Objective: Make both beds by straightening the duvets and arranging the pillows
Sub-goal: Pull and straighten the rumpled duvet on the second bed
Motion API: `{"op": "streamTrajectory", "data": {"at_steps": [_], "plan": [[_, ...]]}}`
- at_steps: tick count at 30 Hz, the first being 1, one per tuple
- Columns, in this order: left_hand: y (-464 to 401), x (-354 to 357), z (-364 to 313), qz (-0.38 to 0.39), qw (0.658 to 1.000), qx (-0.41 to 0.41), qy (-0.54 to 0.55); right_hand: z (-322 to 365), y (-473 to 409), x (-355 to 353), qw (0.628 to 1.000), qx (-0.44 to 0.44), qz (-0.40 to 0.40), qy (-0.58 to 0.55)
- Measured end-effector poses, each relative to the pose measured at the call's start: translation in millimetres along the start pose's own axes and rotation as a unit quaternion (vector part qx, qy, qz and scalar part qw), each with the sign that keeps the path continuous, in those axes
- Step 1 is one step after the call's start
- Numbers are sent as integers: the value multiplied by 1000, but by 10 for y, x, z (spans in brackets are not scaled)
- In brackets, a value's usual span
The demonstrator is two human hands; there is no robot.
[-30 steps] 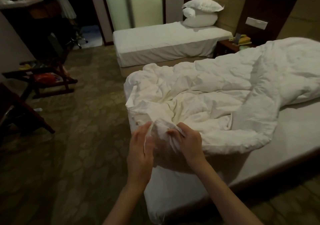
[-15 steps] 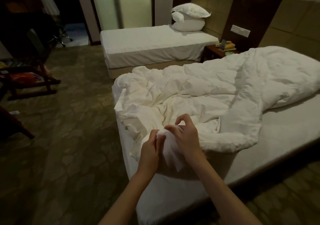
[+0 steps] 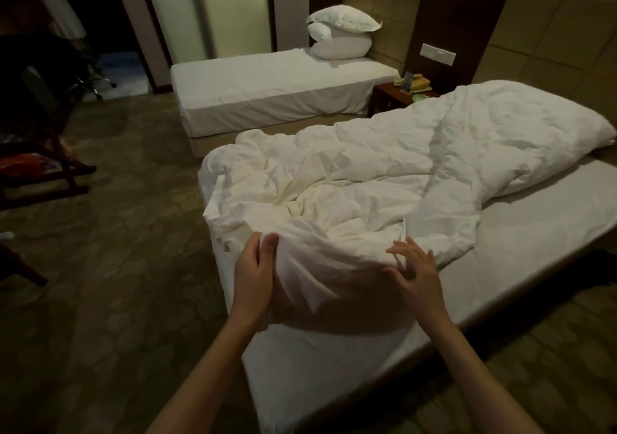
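- Near bed: bare white mattress, rumpled puffy duvet heaped across it.
- Far bed carries two stacked pillows; patterned carpet between.
- My left hand pinches the duvet's corner; right hand rests on it, fingers spread.

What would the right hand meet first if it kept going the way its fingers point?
Probably the crumpled duvet. The right hand has its fingers spread, pointing up and left at the bunched fold just ahead on the near bed; whether the fingertips already touch it is unclear.
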State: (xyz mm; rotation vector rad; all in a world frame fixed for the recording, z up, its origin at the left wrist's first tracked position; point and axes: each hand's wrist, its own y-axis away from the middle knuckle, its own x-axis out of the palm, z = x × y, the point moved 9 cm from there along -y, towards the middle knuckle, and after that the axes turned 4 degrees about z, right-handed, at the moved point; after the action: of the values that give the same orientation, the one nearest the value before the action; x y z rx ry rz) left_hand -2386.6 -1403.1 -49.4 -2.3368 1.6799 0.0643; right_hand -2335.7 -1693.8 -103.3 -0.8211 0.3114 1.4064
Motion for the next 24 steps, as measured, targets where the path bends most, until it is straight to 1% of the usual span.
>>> {"op": "streamTrajectory", "data": {"at_steps": [3, 6, 8, 17, 21, 24], "plan": [[17, -15, -18, -2, 1000, 1, -14, 20, -71, 27, 1000, -2, -5, 22], [62, -60, -16, -17, 1000, -9, -4, 39, -87, 18, 999, 47, 7, -1], [89, -114, -40, -27, 1000, -9, -8, 90, -67, 18, 998, 59, 25, -3], [437, -237, -233, -38, 999, 11, -15, 282, 235, -151, 996, 12, 81, 20], [783, -202, -407, -33, 999, 31, -18, 368, 486, -457, 996, 4, 88, 7], [1095, -170, -656, -33, 998, 55, -9, 483, 697, -756, 996, -12, 91, -2]]}}
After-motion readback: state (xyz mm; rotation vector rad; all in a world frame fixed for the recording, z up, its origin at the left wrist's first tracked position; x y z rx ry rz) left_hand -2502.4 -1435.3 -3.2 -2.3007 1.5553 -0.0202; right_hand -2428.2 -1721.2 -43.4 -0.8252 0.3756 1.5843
